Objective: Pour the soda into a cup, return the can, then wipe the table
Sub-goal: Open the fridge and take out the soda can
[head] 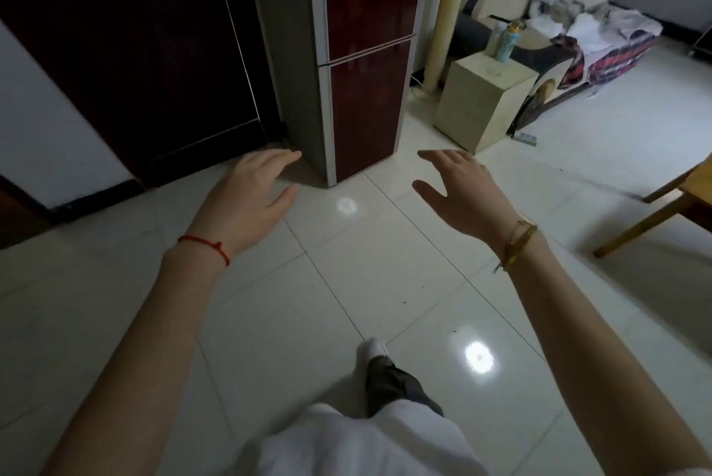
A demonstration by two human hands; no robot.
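Both arms are stretched forward over a pale tiled floor (pixel 346 302), and nothing is held in either hand. The left hand (pixel 252 192) is spread with relaxed, nearly straight fingers, and a red string (pixel 206 244) is worn at its wrist. The right hand (pixel 460 188) is likewise held wide, thumb apart from the fingers, with a gold bracelet (pixel 518 244) at its wrist. A tall fridge (pixel 366 51) with dark red doors is seen straight ahead, both doors shut, and the hands are held in front of its lower part without touching it. A dark wooden door (pixel 135 51) stands to its left. To the right of the fridge a small beige cabinet (pixel 481 101) is placed, with a bottle (pixel 508 38) standing on top, and behind it a sofa (pixel 578 32) heaped with clothes can be made out. The corner of a wooden table (pixel 693 186) is caught at the right edge, well apart from the hands. No soda can or cup can be made out anywhere in the view. A foot in a white sock (pixel 373 350) is seen below on the tiles.
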